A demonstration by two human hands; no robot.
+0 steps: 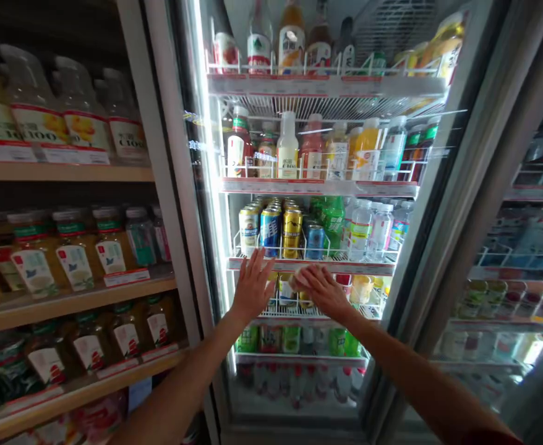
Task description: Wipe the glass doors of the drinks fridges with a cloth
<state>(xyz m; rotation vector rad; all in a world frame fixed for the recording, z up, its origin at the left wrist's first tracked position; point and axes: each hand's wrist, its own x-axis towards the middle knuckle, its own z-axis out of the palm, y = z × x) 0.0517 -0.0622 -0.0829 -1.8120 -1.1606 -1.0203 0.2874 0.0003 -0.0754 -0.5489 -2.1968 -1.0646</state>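
My left hand is raised in front of a lit drinks cooler, fingers stretched out and palm toward its glass door. Reflections streak across the glass. Whether the palm touches it, I cannot tell. To the right, my right hand lies flattened over a small, pale, folded cloth at the door. Behind the hands, gold beer cans and blue cans stand on a wire-fronted shelf. My hands partly cover the row of yellow cans below.
Upper cooler shelves hold juice bottles and glass bottles. On the left, wooden shelves carry bottled drinks close to my left forearm. Another cooler stands at the right, beyond a metal door frame.
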